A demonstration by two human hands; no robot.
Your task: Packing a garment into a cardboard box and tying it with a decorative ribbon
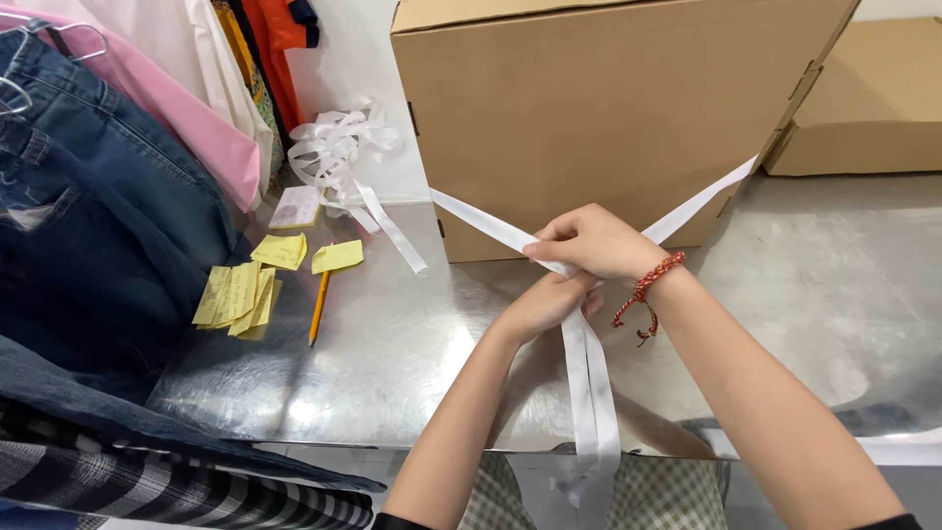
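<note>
1. Nearest, at six o'clock, two tails of the white strap (592, 393) hang together over the front edge of the steel table (412, 363), ending in a small tangle in front of a checked cloth (667, 496).
2. Just above, the left hand (545, 306) sits under the right hand (594, 242). The left fingers are curled shut around the strap where the tails meet. The right fingers are bent and pinch the flat band at the crossing. A red braided bracelet (648, 292) circles the right wrist.
3. From the hands, one band runs to ten o'clock and another to two o'clock, both reaching the large cardboard box (608, 108). Judging by this, the strap is already round the box and drawn in to the front; whether a knot is formed under the hands cannot be told, and the tails are uncut.
4. At nine o'clock lie yellow sticky notes (238, 294), a fanned stack with two loose squares beside it, some with handwriting, and an orange pencil (318, 306) just to their right.
5. Farther, toward eleven o'clock, a pale notepad (296, 207) lies by a loose heap of spare white strapping (339, 147), one end trailing toward the box.
6. Along the left edge, denim jeans (88, 216) and a pink garment (196, 118) hang on hangers, with a plaid fabric (147, 486) lower down.
7. The large box is plain brown, no label showing on its front. At two o'clock a second cardboard box (863, 98), also plain brown, stands just behind it.
</note>
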